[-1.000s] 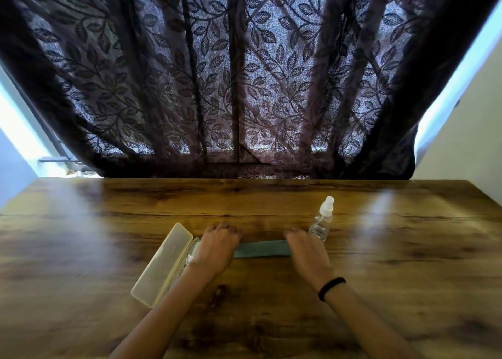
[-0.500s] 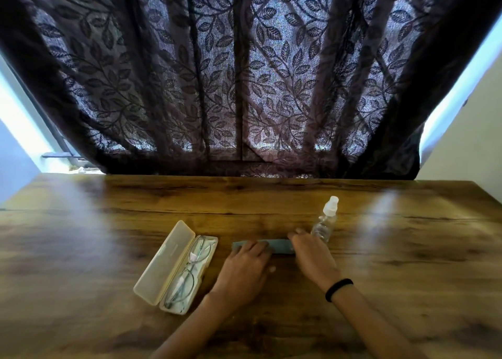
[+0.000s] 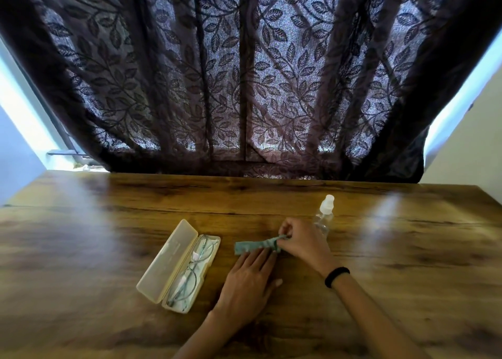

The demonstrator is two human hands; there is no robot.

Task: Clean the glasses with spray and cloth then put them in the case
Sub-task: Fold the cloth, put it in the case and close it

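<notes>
Just right of the open case [image 3: 168, 261], where the glasses [image 3: 190, 274] lie, the cloth [image 3: 252, 246] stretches left-to-right. Its end farthest from the case is pinched by the right hand [image 3: 301, 243]; the left hand [image 3: 247, 285], fingers straight, presses it nearer the case.

From my feed, the wooden counter [image 3: 95, 250] fills the lower half of the frame, dark-grained, with pale glare patches at left and right. Just left of centre, an open pale case [image 3: 168, 261] lies on it with its lid flat to the left and the glasses [image 3: 190, 274] in its tray. To the right of the case lies a folded green cloth [image 3: 254, 246]. A clear spray bottle [image 3: 324, 214] stands upright beyond the cloth. The left hand [image 3: 247, 280] rests flat on the wood, its fingertips at the cloth's near edge. The right hand [image 3: 301, 242] pinches the cloth's right end.
</notes>
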